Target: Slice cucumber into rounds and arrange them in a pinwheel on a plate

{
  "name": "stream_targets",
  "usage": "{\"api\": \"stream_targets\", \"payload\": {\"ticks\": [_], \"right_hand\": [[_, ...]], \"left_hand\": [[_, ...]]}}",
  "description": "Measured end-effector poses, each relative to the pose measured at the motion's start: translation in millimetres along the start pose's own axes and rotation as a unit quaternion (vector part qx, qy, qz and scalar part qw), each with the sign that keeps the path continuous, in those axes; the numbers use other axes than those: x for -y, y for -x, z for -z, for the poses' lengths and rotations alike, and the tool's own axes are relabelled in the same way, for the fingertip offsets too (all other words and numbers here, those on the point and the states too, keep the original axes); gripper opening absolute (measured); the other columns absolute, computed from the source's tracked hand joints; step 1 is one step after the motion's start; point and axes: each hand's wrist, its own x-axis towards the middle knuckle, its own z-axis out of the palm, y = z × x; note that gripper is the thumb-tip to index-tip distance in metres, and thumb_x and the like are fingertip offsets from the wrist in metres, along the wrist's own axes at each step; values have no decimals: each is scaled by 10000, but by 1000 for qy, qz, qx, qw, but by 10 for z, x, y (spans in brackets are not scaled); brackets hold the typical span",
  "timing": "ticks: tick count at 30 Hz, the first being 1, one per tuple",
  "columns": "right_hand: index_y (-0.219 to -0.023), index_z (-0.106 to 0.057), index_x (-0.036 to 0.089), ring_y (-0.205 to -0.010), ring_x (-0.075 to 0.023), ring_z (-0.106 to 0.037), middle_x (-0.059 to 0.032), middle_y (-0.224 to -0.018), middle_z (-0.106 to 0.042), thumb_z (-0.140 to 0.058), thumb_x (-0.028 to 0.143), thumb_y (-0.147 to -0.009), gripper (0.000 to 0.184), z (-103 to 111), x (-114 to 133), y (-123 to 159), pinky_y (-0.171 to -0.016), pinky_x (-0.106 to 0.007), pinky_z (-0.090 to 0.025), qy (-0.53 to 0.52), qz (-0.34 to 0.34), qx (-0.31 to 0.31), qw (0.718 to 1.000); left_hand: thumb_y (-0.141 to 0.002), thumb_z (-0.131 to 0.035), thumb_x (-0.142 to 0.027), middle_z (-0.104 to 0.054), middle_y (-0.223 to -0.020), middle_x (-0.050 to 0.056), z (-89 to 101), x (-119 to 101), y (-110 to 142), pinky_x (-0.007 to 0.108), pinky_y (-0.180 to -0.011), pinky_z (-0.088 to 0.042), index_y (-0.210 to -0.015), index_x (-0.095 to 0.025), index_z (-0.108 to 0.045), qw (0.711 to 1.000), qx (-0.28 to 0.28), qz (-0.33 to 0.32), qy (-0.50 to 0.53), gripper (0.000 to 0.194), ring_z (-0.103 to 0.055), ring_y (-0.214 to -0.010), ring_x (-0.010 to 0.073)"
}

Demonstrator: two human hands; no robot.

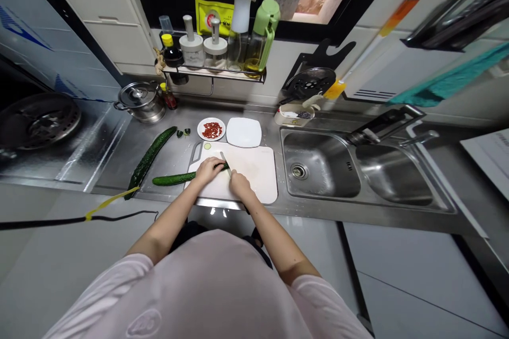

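Counter (115, 159): steel, running out both sides of the left hand (209, 170). Looks slick, so round stuff could roll if nudged.
Board (258, 175): under both hands, near the counter's front edge. If it skids on that steel, the cut goes wherever.
Other cucumber (153, 154): out left of the left hand, near end right at the counter's edge. One stray elbow and it might hit the floor.
Cucumber (174, 179): under the left hand, long end poking out left past the board. It's round, so it could twist mid-cut.
White plate (244, 132): beyond the right hand (240, 185), tight up by the board's far edge. Shove the board and it gets bumped.
Small plate (201, 128): past the left hand, red bits (211, 130) on it. A knock could scatter them.
Left hand: fingers curled snugly down over the cucumber. Can't tell if the tips are tucked; if not, nicks are my main worry.
Right hand: wrapped fully round the knife (226, 163).
Knife: just right of the left hand's fingers. Tough skin plus a sideways slip = ouch.
Slice (207, 146): on the board just past the left hand, easily brushed off.
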Motion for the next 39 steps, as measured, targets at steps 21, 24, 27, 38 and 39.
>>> {"api": "stream_targets", "payload": {"ticks": [21,24,27,38,39], "right_hand": [[-1111,-504,126,-915,-250,-653,-164,-995,-666,-377,111,-900,247,-143,-270,484,-730,-305,-447,13,-9,8,1000],[-1112,-512,120,-923,-242,-649,-160,-995,-669,-384,119,-906,242,-149,-298,512,-749,-296,-436,6,-11,10,1000],[-1105,-524,115,-925,-228,-645,-153,-990,-672,-392,124,-911,235,-124,-335,523,-755,-278,-424,-3,-7,12,1000],[-1152,-528,150,-910,-222,-629,-131,-970,-666,-379,206,-956,252,94,-598,594,-760,-276,-392,46,-21,-34,998],[-1166,-523,163,-901,-227,-628,-128,-963,-664,-365,224,-968,260,119,-617,598,-757,-285,-390,60,-32,-42,997]], "left_hand": [[-900,-512,-334,-682,-1025,41,56,-73,-10,320,-890,-459,-1033,-250,-698,1000,5,-3,-17,243,-595,-984,193],[-902,-509,-343,-677,-1028,45,70,-90,-8,319,-887,-459,-1039,-249,-695,1000,9,1,-26,249,-592,-985,195],[-902,-509,-354,-676,-1018,48,76,-103,-9,317,-881,-460,-1036,-251,-695,999,12,5,-35,252,-592,-984,197],[-897,-515,-377,-654,-1036,55,113,-134,25,318,-893,-470,-1060,-247,-690,999,-20,15,-20,272,-596,-994,198],[-897,-516,-378,-653,-1046,57,124,-138,23,316,-893,-472,-1062,-240,-689,999,-36,24,-9,276,-598,-991,196]]}}
